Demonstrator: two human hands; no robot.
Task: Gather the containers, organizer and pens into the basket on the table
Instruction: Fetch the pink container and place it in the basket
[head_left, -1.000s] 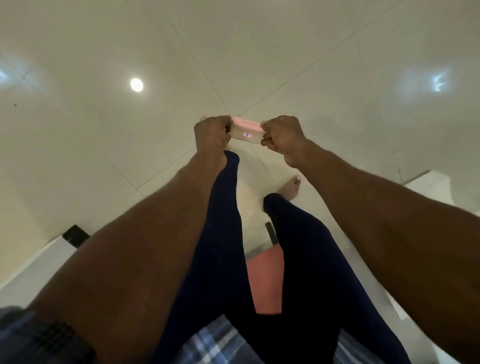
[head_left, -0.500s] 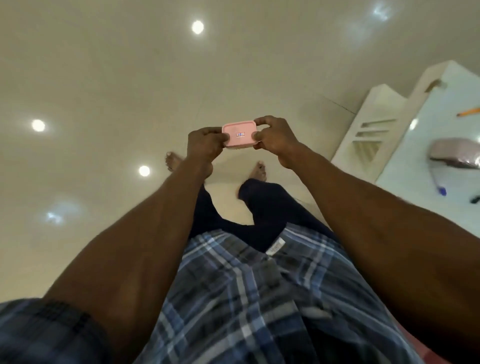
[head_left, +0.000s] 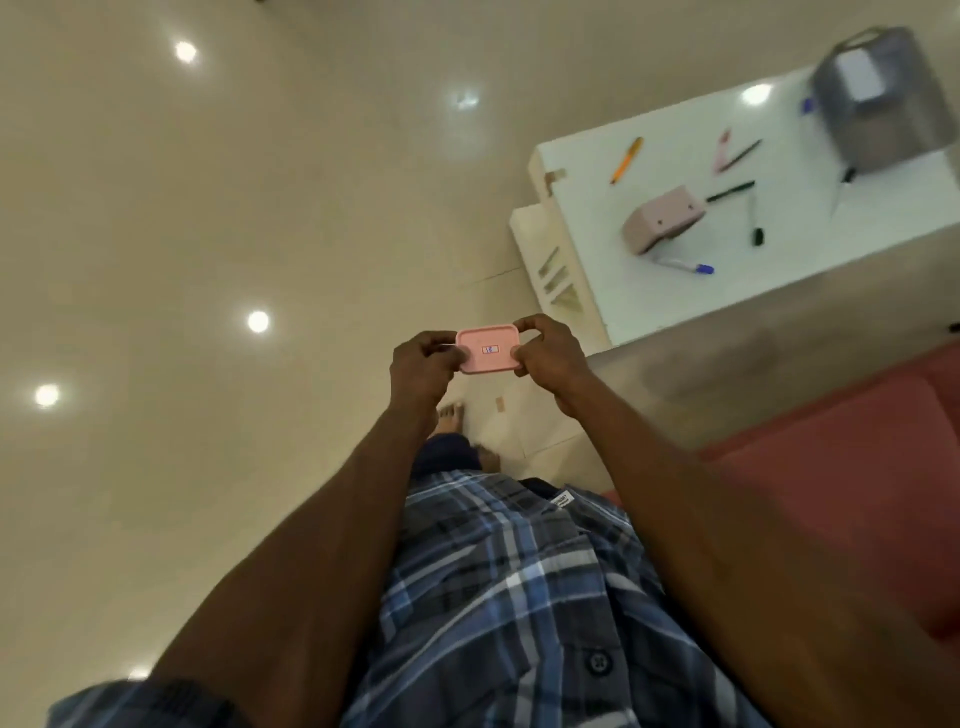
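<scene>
A small pink container (head_left: 488, 349) with a sticker on its lid is held in front of me above the floor. My left hand (head_left: 423, 364) grips its left end and my right hand (head_left: 550, 356) grips its right end. On the white table (head_left: 649, 301) at the upper right lie a pale pink organizer (head_left: 662, 218) on its side, an orange pen (head_left: 627, 159), a blue-capped pen (head_left: 685, 266), dark pens (head_left: 730, 191) and a pink pen (head_left: 722, 148). A grey basket (head_left: 878, 98) stands at the table's far right end.
The glossy beige tiled floor (head_left: 208, 234) reflects ceiling lights. A red sofa (head_left: 831, 478) is at the right, beside the table. My bare feet (head_left: 449, 418) stand on the floor below the container.
The view has swung right and the table with the organizer, pens and basket has come fully into sight. Both hands still hold the pink container, now lower in the view.
</scene>
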